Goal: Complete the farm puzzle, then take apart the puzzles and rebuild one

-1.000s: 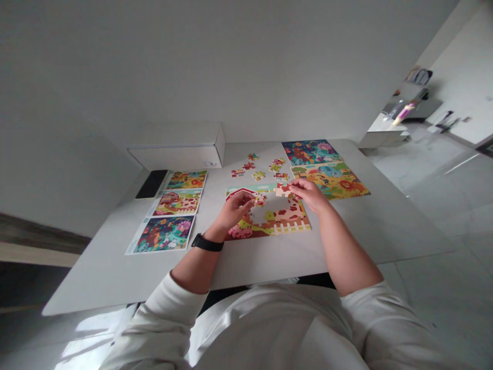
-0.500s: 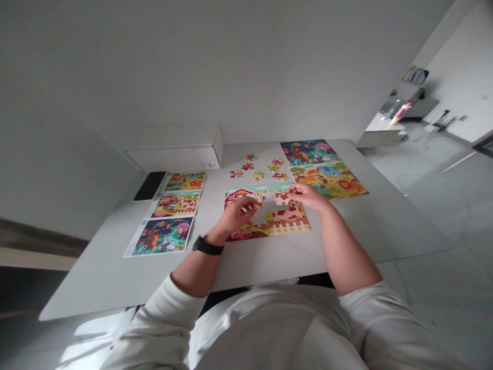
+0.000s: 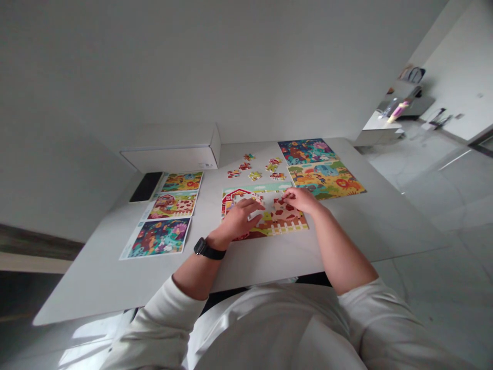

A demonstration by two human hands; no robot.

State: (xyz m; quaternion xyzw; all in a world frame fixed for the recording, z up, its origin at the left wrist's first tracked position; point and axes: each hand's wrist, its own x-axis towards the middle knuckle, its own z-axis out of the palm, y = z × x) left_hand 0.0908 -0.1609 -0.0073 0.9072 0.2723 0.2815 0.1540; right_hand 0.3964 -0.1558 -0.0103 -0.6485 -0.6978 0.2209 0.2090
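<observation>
A farm jigsaw puzzle (image 3: 288,226) lies partly assembled in front of me, with a red barn, a spotted cow and a white fence. My left hand (image 3: 239,218) rests over its left half, fingers stretched and thumb apart, covering part of the barn side. Over the cow's back, my right hand (image 3: 301,199) has its fingers closed on a brown-and-pink puzzle piece (image 3: 280,203) set down at the puzzle's upper right. The fingertips hide part of that piece. Beyond the puzzle are several loose pieces (image 3: 254,176).
Picture sheets (image 3: 159,237) lie in a column at left, beside a black phone-like slab (image 3: 146,186). A long white box (image 3: 169,158) stands against the wall. Two finished-looking puzzles, a dark one (image 3: 307,152) and a yellow one (image 3: 327,180), lie at back right.
My right hand has lowered its piece onto the cow's back. My left hand's fingers have gone from pinched to spread over the puzzle. The view has shifted slightly.
</observation>
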